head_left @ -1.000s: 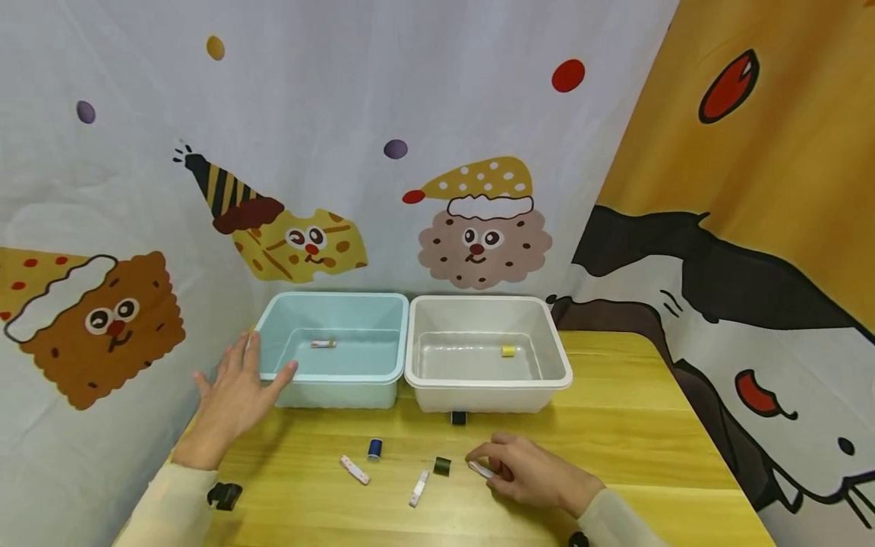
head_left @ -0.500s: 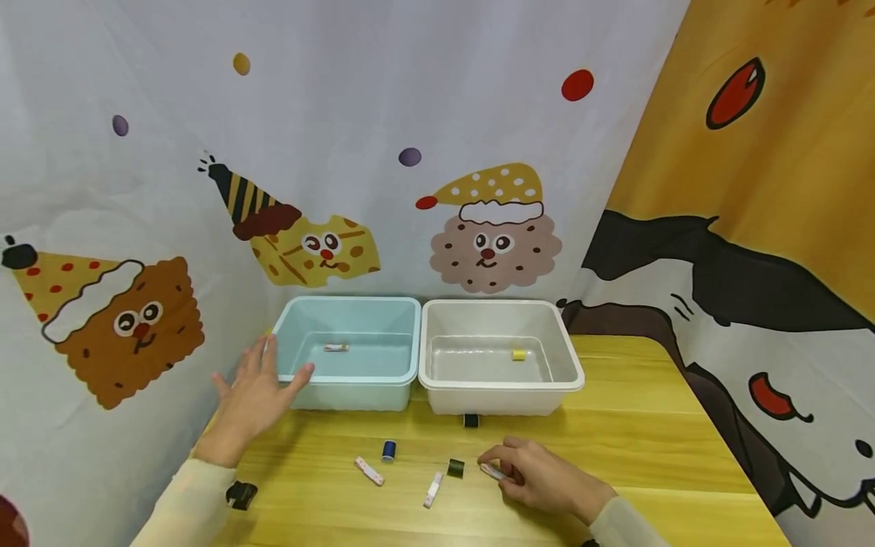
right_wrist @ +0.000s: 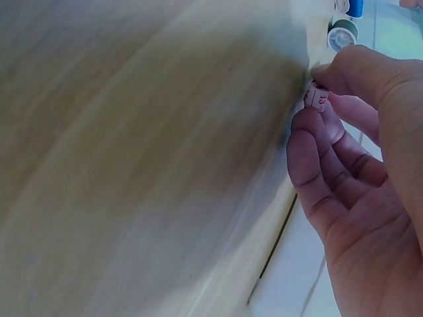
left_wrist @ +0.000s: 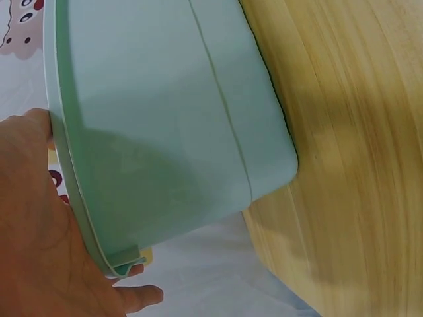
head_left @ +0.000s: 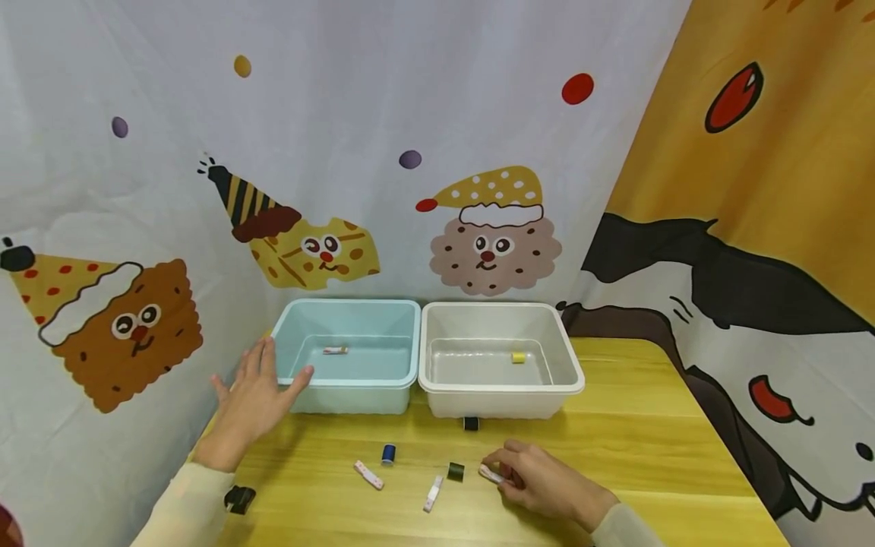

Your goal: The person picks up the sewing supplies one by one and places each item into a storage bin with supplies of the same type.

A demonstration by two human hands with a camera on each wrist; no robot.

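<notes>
The right hand (head_left: 547, 484) pinched a small white strip (right_wrist: 315, 100) just beside the dark green spool (head_left: 456, 472), in front of the white tub (head_left: 501, 401) on the desk (head_left: 649, 441); red characters marked its end, too small to read with certainty. The left hand (head_left: 251, 401), fingers spread, touched the rim of the blue tub (head_left: 349, 399). A red-flecked strip (head_left: 369, 475) lay near the blue spool (head_left: 388, 454), its markings illegible.

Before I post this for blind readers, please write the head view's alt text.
A person's right hand pinches a small pale strip at a wooden table, left hand touching a blue bin. Beside it, a white bin holds a yellow spool; more strips and spools sit in front.
</notes>
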